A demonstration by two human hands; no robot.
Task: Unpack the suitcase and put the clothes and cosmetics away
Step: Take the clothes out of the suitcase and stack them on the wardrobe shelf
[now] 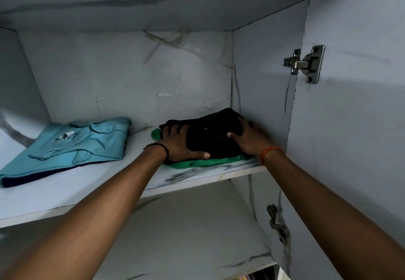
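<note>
A: Reaching into the cupboard, both arms out. The left hand (178,142) and the right hand (248,138) lie on a folded black garment (213,136) at the right end of the upper shelf (65,194).

B: Grip?

A: Left hand: fingers spread flat over the near-left part of the black cloth, thumb along its near edge. Pressing, not clutching. Right hand: palm on the right side, fingers over the far-right corner, thumb laid across the top. Whether those fingers hook round the far edge, cannot tell.

B: What's beneath it?

A: A green garment (206,162), folded. It shows as a strip along the near edge and as a bump at the left, past the left fingertips. The black one sits directly on it. The pile is close to the cupboard's right wall (260,78).

B: Wrists?

A: Black thread band (163,149) on the left, orange thread band (270,151) on the right.

B: Elsewhere on the shelf?

A: A folded light blue shirt (83,144) at the left, well apart from the pile, with something dark under it showing at its near edge. A small white tag (65,135) rests near its collar.

B: The door?

A: Open at the right, a metal hinge (305,64) up high, a second hinge (277,225) lower. A lower shelf (197,236) shows below the arms.
</note>
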